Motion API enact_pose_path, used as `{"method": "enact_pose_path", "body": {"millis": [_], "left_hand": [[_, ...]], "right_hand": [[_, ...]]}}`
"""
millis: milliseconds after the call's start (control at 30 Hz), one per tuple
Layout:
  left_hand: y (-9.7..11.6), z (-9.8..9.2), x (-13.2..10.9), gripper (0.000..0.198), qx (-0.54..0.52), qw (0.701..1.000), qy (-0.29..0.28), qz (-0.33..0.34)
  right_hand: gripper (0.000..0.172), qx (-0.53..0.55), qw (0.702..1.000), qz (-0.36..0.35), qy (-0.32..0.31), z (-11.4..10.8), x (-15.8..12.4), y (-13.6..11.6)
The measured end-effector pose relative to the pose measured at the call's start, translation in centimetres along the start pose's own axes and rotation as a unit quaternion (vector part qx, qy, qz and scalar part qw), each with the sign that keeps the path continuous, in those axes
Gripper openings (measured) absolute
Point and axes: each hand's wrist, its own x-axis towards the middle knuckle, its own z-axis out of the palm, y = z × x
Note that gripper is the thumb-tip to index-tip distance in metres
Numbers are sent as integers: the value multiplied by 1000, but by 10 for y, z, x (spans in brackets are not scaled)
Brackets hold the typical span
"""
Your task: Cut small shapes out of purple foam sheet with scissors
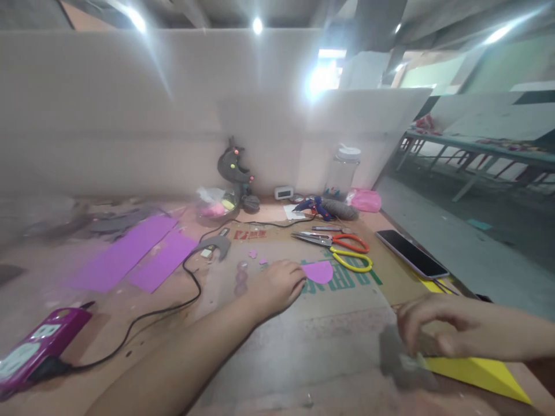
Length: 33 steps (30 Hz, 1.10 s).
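Left hand (280, 287): your fingers meet the purple piece (319, 271) — pinched or merely touching, you can't tell.
Right hand (457, 323): blurred, fingers bent by the yellow sheet (483, 374); grasp unclear.
Purple piece: over the cardboard (281, 248), nearer you than the scissors (354, 262).
Handwork: seemingly placing that piece — next calls for a light touch.

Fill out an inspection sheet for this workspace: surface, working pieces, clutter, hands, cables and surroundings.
Surface: printed cardboard lies on the tabletop.
Working pieces: purple semicircular piece at the left hand; purple sheets farther left; scissors on the cardboard.
Clutter: phone at right; blue glue gun, grey yarn and clear bottle toward the back.
Hands: left touches the semicircular piece, grip unclear; right hand beside the yellow sheet, hold too blurred to tell.
Cables: black cord runs from the magenta power strip toward the glue gun.
Surroundings: pale partition behind, teal table beyond; other people, nothing seen.
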Motion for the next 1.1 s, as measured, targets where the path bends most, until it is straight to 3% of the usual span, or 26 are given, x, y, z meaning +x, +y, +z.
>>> {"method": "enact_pose_path", "body": {"millis": [133,333,400,500,633,767,933,1100], "left_hand": [[0,-1,0,29,16,1000,4,5],[0,-1,0,25,30,999,3,-22],[2,-2,2,25,38,999,-5,-32],[-1,-14,3,25,69,995,-3,-68],[-20,-44,-11,31,122,981,21,-147],[-48,-57,-41,41,138,970,28,-199],[-78,-44,-63,36,123,963,44,-236],[-82,-39,-60,36,82,980,-8,-180]], "right_hand": [[24,-82,996,-24,38,14,20,23],[34,-141,985,-67,68,22,71,22],[32,-201,969,-83,120,20,97,22],[36,-275,927,-98,237,22,140,30],[43,-292,912,-95,273,32,178,49],[41,-309,909,-104,259,38,186,58],[41,-316,911,-106,243,38,184,61],[42,-321,912,-105,233,37,186,64]]}}
